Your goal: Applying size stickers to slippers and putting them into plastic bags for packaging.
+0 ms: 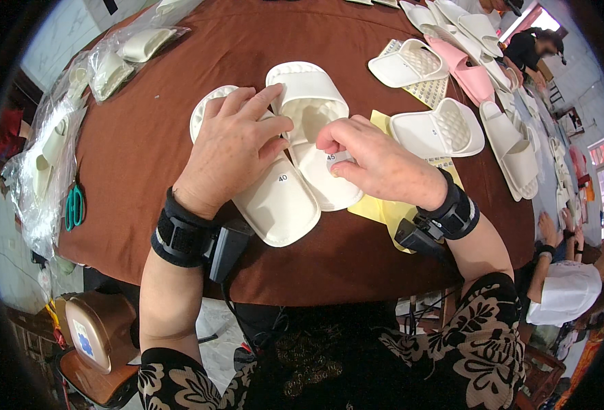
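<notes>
A pair of white slippers lies side by side before me, toes pointing away. My left hand (232, 140) is curled over the strap of the left slipper (279, 208), its fingertips reaching the edge of the right slipper (312, 75). The left slipper has a small round size label on its heel. Between thumb and fingers of my right hand (377, 160) is a small round clear sticker (332, 161), held on or just above the right slipper's insole; whether it touches cannot be told. The left slipper's strap is mostly hidden under my hand.
Yellow sticker sheets (377, 205) lie right of the pair, partly under a white slipper (425, 133). More white slippers and a pink slipper (464, 72) are piled at the far right. Bagged slippers (49, 150) and teal-handled scissors (74, 207) lie left on the brown cloth (138, 225). Other people work at right.
</notes>
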Demonstrator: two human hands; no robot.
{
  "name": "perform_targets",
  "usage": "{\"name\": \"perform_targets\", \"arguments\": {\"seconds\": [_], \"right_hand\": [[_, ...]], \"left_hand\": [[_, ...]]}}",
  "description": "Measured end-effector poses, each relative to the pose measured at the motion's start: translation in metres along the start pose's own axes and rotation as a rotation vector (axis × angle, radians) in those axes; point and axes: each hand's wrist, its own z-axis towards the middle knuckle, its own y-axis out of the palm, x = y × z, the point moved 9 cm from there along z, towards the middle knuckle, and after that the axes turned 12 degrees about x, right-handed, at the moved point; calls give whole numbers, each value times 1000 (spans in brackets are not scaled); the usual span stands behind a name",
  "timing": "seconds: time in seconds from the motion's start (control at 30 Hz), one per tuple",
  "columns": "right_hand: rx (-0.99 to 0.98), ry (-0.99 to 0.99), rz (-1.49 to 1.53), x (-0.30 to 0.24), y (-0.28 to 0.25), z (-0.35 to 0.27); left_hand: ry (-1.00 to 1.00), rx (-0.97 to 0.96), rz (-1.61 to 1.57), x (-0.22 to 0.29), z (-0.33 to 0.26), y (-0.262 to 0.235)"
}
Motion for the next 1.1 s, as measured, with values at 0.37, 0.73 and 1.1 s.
{"name": "perform_targets", "arguments": {"seconds": [0.37,0.73,1.1], "right_hand": [[1,-16,3,1,0,-1],[-18,3,-9,2,2,-1],[-71,-20,-49,1,4,0]], "left_hand": [[1,3,8,1,0,-1],[4,-2,14,1,0,-2],[-12,-13,9,0,0,-1]]}}
